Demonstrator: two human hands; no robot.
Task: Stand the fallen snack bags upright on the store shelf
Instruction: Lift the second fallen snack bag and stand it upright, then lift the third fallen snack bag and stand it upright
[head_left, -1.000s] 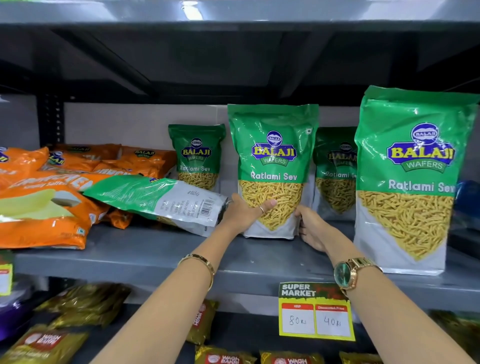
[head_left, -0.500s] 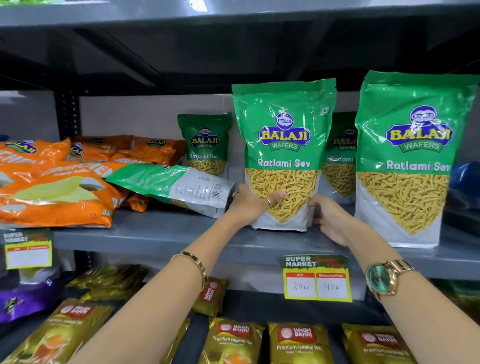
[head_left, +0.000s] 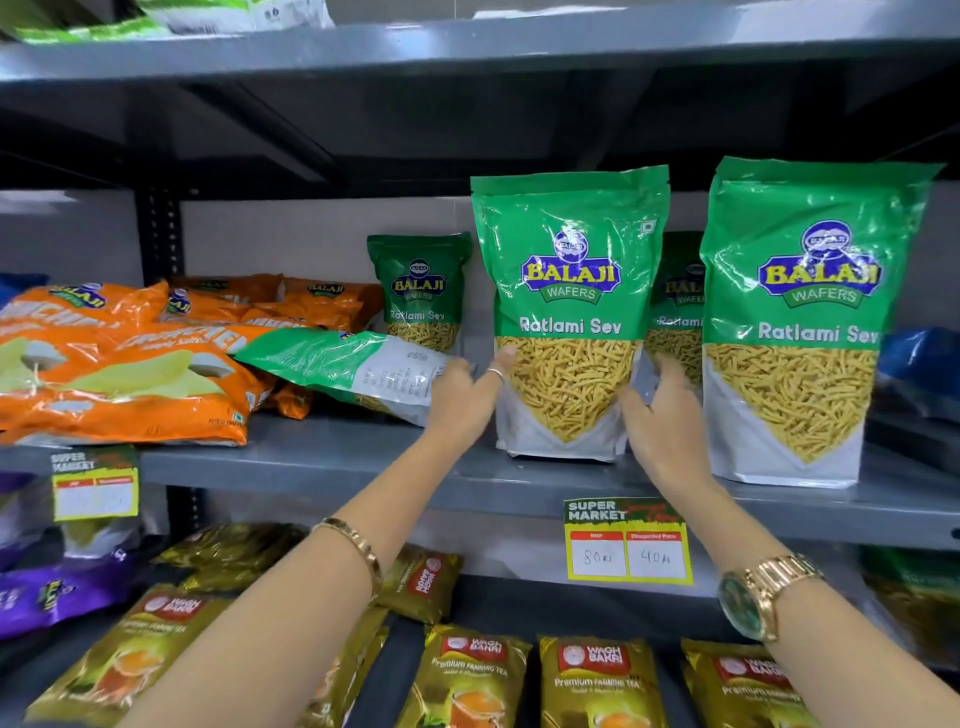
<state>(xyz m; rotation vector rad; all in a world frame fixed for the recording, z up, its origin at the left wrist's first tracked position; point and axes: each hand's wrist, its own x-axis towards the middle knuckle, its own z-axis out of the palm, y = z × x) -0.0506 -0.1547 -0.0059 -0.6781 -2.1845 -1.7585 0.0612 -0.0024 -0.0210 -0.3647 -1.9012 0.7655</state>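
A green Ratlami Sev bag (head_left: 569, 291) stands upright on the grey middle shelf (head_left: 332, 457). My left hand (head_left: 462, 400) presses its lower left edge, thumb on the front. My right hand (head_left: 662, 421) grips its lower right edge. Just left of my left hand, another green bag (head_left: 337, 364) lies fallen on its side, back label up, resting partly on the orange bags. A larger-looking green bag (head_left: 800, 322) stands upright at the right. Two more green bags (head_left: 421, 291) (head_left: 675, 306) stand at the back.
Orange chip bags (head_left: 119, 374) lie flat in a pile at the left of the shelf. A blue bag (head_left: 919, 364) sits at the far right. Price tags (head_left: 628, 540) hang on the shelf edge. Gold tea packets (head_left: 597, 680) fill the lower shelf.
The green bag between my hands came forward toward the shelf's front edge. My left thumb slid from the bag's front to its left edge. The camera dipped, showing more of the lower shelf.
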